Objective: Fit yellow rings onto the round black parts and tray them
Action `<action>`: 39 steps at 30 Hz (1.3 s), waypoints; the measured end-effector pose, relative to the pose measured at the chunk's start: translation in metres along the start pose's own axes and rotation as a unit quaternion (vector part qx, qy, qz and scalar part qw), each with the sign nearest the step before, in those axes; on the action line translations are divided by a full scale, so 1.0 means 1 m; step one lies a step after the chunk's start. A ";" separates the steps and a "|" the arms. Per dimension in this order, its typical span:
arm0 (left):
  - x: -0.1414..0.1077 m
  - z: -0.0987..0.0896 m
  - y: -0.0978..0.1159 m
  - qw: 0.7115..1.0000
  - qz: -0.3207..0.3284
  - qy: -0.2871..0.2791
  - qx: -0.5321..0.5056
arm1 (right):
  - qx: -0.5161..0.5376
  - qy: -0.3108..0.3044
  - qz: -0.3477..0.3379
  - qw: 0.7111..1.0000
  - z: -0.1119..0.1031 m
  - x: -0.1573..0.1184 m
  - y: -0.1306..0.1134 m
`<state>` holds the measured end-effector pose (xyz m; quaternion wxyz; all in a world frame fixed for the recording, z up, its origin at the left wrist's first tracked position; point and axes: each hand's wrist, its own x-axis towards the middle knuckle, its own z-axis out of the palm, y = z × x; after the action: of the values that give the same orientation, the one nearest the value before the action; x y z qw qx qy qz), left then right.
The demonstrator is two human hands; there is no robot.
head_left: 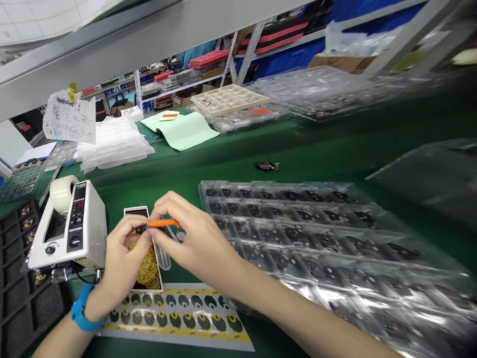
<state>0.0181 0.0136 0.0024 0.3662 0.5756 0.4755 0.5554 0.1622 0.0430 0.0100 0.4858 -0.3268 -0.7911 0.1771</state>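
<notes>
My left hand [128, 248], with a blue band at the wrist, pinches a small dark part [140, 228]. My right hand [190, 233] holds an orange stick-like tool [162, 223], its left end touching the small part. Both hands are close together over a white box [161, 278] of yellow rings [149, 268]. Below the box lies a sheet [179, 338] with rows of dark and yellow round stickers. Right of my right hand is a clear tray [274, 191] with black parts in its pockets.
A white tape dispenser [95, 214] stands left of the box, beside a black compartment tray [11, 278]. A small dark part [267, 165] lies behind the clear tray. Papers [114, 141] and stacked trays [313, 87] sit farther back, under a grey beam [149, 37].
</notes>
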 end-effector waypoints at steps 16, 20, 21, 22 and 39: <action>-0.025 -0.002 0.017 0.992 -0.064 0.016 -0.106 | -0.153 0.144 -0.235 0.949 0.004 -0.006 -0.001; -0.029 -0.001 0.012 0.997 -0.024 0.019 -0.065 | -0.166 0.141 -0.254 0.942 0.004 -0.009 0.003; -0.029 -0.001 0.012 0.998 -0.013 0.020 -0.052 | -0.165 0.142 -0.260 0.941 0.004 -0.009 0.004; -0.029 0.000 0.011 0.999 -0.001 0.023 -0.038 | -0.160 0.141 -0.267 0.940 0.004 -0.009 0.005; -0.028 0.003 0.013 0.992 0.064 0.068 0.080 | -0.177 0.133 -0.271 0.937 0.006 -0.015 0.003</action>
<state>0.0249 -0.0165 0.0067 0.2500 0.5928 0.5045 0.5759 0.1624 0.0352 -0.0045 0.5508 -0.2010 -0.7962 -0.1495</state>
